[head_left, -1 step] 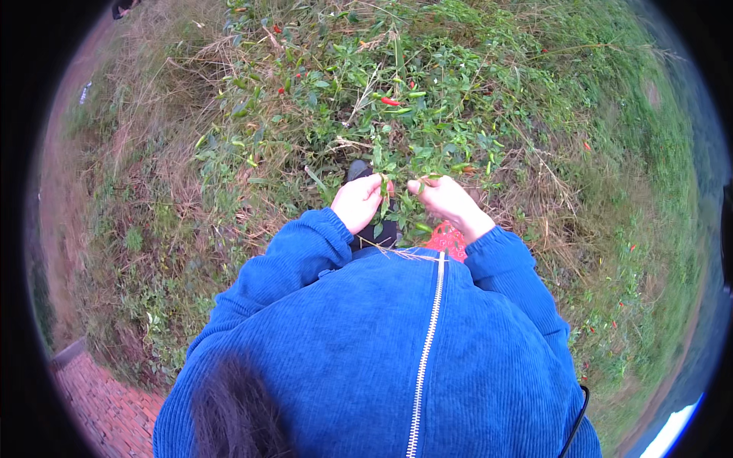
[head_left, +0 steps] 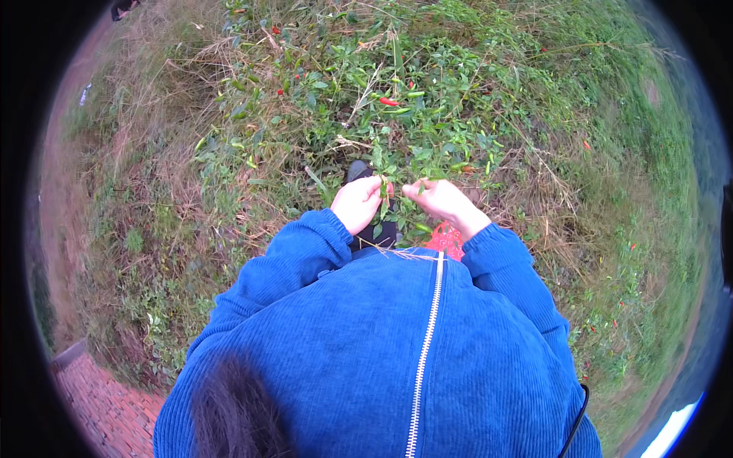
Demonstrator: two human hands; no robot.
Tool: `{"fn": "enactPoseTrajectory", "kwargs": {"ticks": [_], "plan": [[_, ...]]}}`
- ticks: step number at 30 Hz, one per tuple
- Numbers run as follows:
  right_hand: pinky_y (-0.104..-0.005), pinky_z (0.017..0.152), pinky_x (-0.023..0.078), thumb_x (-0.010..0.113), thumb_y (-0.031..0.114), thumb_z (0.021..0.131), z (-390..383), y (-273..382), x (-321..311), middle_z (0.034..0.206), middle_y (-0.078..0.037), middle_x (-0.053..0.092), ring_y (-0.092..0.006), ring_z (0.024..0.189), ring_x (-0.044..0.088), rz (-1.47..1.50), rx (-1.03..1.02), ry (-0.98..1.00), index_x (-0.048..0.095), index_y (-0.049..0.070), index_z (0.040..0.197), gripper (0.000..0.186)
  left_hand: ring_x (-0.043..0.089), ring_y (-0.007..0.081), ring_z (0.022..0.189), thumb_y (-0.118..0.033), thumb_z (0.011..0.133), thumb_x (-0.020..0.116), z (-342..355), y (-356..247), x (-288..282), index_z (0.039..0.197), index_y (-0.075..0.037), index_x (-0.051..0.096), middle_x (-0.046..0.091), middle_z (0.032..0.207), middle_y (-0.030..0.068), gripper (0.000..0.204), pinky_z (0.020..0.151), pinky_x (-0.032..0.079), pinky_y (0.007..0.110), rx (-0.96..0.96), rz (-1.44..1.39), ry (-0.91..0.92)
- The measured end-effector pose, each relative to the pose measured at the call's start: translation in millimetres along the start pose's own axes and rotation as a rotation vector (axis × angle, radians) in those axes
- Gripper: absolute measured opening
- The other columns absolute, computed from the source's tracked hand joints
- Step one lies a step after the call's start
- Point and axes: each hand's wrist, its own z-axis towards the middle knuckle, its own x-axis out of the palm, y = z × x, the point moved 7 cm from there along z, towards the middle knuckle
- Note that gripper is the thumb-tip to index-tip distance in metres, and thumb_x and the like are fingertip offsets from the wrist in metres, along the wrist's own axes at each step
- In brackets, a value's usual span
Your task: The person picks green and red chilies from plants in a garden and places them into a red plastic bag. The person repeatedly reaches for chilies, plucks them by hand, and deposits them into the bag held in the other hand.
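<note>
Pepper plants with green leaves and small red and green chillies grow in front of me. My left hand (head_left: 357,204) is closed in a pinch on a leafy chilli sprig (head_left: 384,200). Close to its right, my right hand (head_left: 447,203) has its thumb and fingers pressed together beside the same leaves. Whatever it holds is too small to make out. Below the right hand, a green chilli (head_left: 422,227) shows next to a red patterned bag or cloth (head_left: 446,240). Farther off, a bright red chilli (head_left: 389,101) stands out among the foliage.
A dark shoe (head_left: 358,170) stands among the stems beyond my left hand. Dry grass (head_left: 206,57) tangles with the plants at the far left. Red brick paving (head_left: 107,404) lies at the lower left. Another person's dark-clothed part (head_left: 122,9) appears at the upper left rim.
My right hand has shifted slightly left, closer to my left hand and the sprig. The left hand keeps its pinch in the same place.
</note>
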Motion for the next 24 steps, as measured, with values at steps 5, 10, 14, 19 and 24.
{"fn": "enactPoseTrajectory", "kwargs": {"ticks": [5, 10, 14, 19, 24], "plan": [[-0.0226, 0.042, 0.029, 0.061, 0.020, 0.084, -0.8, -13.9, 23.0, 0.057, 0.003, 0.047, -0.0060, 0.046, 0.040, 0.315, 0.071, 0.277, 0.056, 0.004, 0.083, 0.017, 0.058, 0.0161, 0.080, -0.017, 0.094, 0.051, -1.3, -1.7, -0.4, 0.096, 0.001, 0.058, 0.061, 0.084, 0.0072, 0.019, 0.076, 0.046, 0.031, -0.050, -0.162, -0.024], [-0.0202, 0.041, 0.029, 0.060, 0.011, 0.086, -22.9, -0.6, 8.7, 0.064, 0.002, 0.050, -0.0044, 0.048, 0.040, 0.702, -0.121, 0.163, 0.053, 0.005, 0.086, 0.010, 0.057, 0.0253, 0.078, -0.020, 0.084, 0.064, -17.5, -37.3, -31.1, 0.098, 0.001, 0.056, 0.057, 0.083, 0.0152, 0.026, 0.074, 0.046, 0.035, 0.052, 0.296, -0.380], [-0.0200, 0.040, 0.029, 0.061, 0.013, 0.088, -36.3, 3.0, 3.1, 0.066, 0.000, 0.054, -0.0052, 0.048, 0.042, 0.726, -0.126, 0.076, 0.053, 0.005, 0.085, 0.012, 0.056, 0.0290, 0.090, -0.016, 0.079, 0.067, -13.8, -55.7, -7.8, 0.108, -0.004, 0.054, 0.054, 0.104, 0.0137, 0.034, 0.078, 0.047, 0.038, 0.084, 0.348, 0.002], [-0.0192, 0.040, 0.030, 0.059, 0.014, 0.090, -44.7, 9.9, 6.0, 0.066, 0.000, 0.054, -0.0047, 0.048, 0.042, 0.833, -0.133, 0.144, 0.053, 0.006, 0.082, 0.013, 0.060, 0.0271, 0.101, -0.016, 0.082, 0.065, 5.5, -36.3, 23.9, 0.117, -0.010, 0.059, 0.060, 0.114, 0.0125, 0.036, 0.086, 0.048, 0.037, -0.029, 0.676, 0.281], [-0.0183, 0.043, 0.033, 0.057, 0.016, 0.092, -56.3, 4.8, -12.6, 0.067, 0.001, 0.053, -0.0044, 0.051, 0.044, 0.824, -0.153, 0.151, 0.056, 0.005, 0.084, 0.013, 0.063, 0.0266, 0.077, -0.028, 0.086, 0.062, 2.9, -52.0, 2.7, 0.089, -0.010, 0.070, 0.067, 0.080, 0.0096, 0.020, 0.072, 0.051, 0.037, 0.380, 0.443, -0.105]]}}
